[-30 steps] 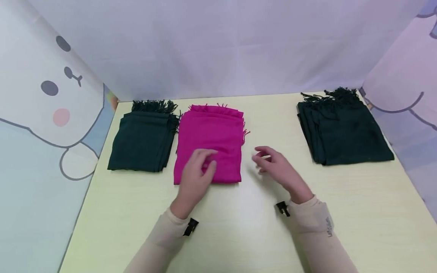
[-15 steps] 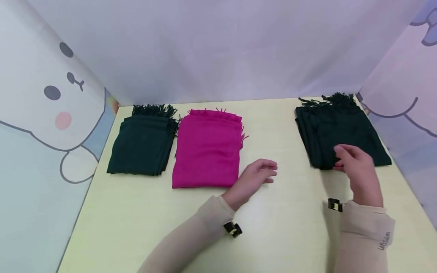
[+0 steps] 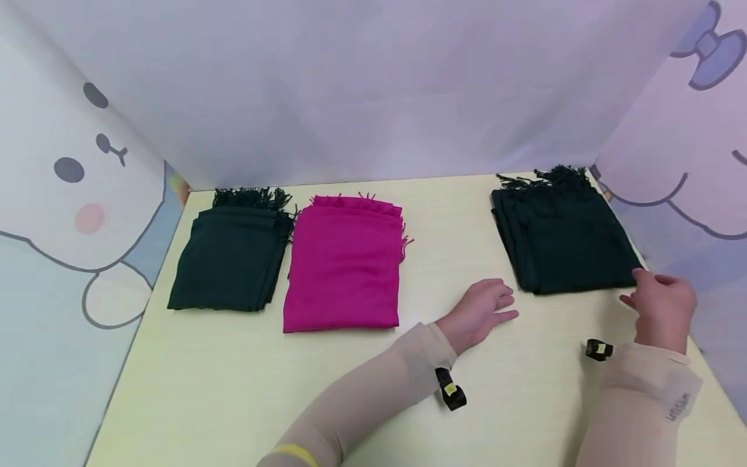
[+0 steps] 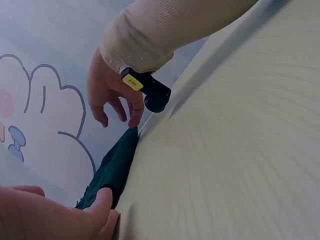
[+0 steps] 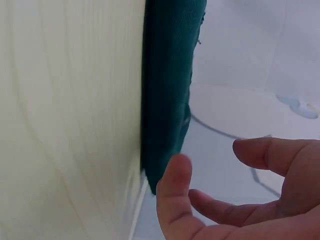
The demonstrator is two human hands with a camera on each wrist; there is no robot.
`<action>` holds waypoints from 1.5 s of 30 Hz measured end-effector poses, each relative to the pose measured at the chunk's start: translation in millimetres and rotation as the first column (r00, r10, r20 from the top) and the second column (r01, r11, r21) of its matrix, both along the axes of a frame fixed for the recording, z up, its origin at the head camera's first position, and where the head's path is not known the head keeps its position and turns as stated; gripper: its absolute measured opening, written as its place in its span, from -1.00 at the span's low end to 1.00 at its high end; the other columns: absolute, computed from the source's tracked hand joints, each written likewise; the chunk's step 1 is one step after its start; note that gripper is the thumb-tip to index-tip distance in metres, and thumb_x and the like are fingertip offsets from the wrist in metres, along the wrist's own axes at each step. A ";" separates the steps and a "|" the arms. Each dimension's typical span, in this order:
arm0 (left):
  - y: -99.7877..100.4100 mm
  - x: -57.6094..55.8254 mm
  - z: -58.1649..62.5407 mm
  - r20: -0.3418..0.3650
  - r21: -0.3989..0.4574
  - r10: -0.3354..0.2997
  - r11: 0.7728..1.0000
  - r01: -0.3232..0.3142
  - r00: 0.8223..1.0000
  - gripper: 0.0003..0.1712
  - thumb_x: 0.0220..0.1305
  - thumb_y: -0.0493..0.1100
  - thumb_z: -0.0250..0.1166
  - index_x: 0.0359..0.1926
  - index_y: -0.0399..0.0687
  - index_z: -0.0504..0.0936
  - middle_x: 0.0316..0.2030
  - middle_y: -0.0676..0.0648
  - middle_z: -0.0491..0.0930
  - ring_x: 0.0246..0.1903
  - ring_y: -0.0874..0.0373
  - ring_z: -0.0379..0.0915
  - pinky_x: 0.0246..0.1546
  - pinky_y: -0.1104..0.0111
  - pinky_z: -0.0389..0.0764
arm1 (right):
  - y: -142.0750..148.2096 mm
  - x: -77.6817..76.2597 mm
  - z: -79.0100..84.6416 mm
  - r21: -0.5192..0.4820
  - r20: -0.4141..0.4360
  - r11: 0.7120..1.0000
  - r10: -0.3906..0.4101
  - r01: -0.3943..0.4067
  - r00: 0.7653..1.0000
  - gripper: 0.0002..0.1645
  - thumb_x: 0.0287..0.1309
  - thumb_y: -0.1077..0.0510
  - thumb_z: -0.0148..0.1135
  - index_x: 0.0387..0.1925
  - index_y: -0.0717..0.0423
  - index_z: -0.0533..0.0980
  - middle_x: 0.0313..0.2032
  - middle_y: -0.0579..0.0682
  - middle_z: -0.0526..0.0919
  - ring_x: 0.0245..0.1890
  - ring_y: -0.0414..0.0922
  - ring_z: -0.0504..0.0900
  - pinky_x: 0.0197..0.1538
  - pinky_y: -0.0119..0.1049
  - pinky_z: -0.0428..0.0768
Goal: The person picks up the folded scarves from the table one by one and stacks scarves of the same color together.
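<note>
A folded dark green fringed scarf [image 3: 566, 240] lies at the right of the table. By its front right corner is my right hand [image 3: 664, 305], thumb and fingers apart with nothing between them in the right wrist view. The scarf's folded front edge [image 5: 167, 85] shows there just beyond the fingertips. My left hand [image 3: 475, 314] reaches toward the scarf's front left corner, fingers loosely extended and holding nothing. To the left lies a folded magenta fringed scarf [image 3: 344, 266], with another folded dark green scarf [image 3: 227, 259] beside it.
The pale wooden table [image 3: 233, 389] runs back to a white curtain [image 3: 373, 91]. Printed cartoon sheets stand at the left [image 3: 47, 272] and right sides. Both wrists carry small black cameras, including one on the right wrist [image 3: 599, 350].
My left hand has come off the magenta scarf and moved right across the table. My right hand has travelled right to the right-hand green scarf's front right corner. The view has shifted slightly.
</note>
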State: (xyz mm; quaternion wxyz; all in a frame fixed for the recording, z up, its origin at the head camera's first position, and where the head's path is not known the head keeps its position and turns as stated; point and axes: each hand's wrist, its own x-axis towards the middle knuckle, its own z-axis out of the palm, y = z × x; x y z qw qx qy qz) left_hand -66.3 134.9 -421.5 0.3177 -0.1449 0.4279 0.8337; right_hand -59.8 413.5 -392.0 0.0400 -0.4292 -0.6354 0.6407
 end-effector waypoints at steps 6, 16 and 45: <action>5.4 -10.7 -7.0 -0.008 -0.125 -0.032 0.992 0.031 0.999 -0.64 0.31 -0.29 0.26 0.06 -0.41 0.49 -0.04 -0.32 0.61 0.08 -0.23 0.56 0.07 0.07 0.61 | 5.6 -5.8 -16.1 -0.113 0.009 0.993 0.030 -0.029 1.000 -0.56 0.28 0.02 0.30 0.06 -0.05 0.30 -0.09 -0.18 0.29 -0.47 -0.17 0.73 -0.38 -0.40 0.66; 20.5 -19.1 -8.8 -0.155 -0.579 -0.316 0.797 0.173 0.936 -0.62 0.25 0.09 0.40 -0.34 -0.17 0.67 -0.53 -0.05 0.71 -0.49 0.09 0.73 -0.13 0.46 0.64 | 15.0 -1.1 -25.9 -0.313 -0.150 0.947 0.021 -0.068 0.988 -0.79 0.24 0.28 0.31 -0.53 0.13 0.64 -0.51 0.02 0.54 -0.52 -0.04 0.77 -0.36 -0.23 0.72; 19.4 -21.4 -6.9 -0.203 -0.650 -0.519 0.706 0.282 0.830 -0.65 0.41 -0.12 0.26 -0.52 -0.21 0.66 -0.63 -0.04 0.67 -0.62 0.11 0.68 -0.43 0.53 0.62 | 16.8 6.0 -10.1 0.004 0.128 0.979 0.202 -0.204 0.971 -0.62 0.28 -0.05 0.29 -0.04 -0.02 0.34 -0.57 -0.16 0.69 -0.48 -0.17 0.77 0.48 -0.32 0.00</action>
